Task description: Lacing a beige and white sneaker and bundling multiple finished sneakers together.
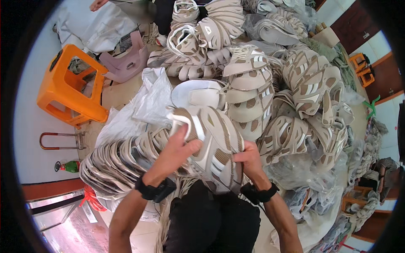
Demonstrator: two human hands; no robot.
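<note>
Above my lap I hold a beige shoe upper (213, 143) with brown mesh patches and white stripes; whether others are nested in it I cannot tell. My left hand (177, 147) grips its left edge near the pale collar, thumb across the face. On the opposite edge, my right hand (249, 159) pinches the material with its thumb on top. Just beyond lies a flat white and grey piece (196, 93). A long row of nested uppers (122, 162) curves beside my left forearm, and another overlapping stack (251, 95) is beyond my right hand.
An orange plastic stool (48, 92) and a mauve stool on its side (126, 63) are at the far left. White woven sacking (145, 99) lies before them. More uppers (312, 80) and clear plastic bags (299, 177) crowd the right. Another person's hand (98, 4) shows at the top left.
</note>
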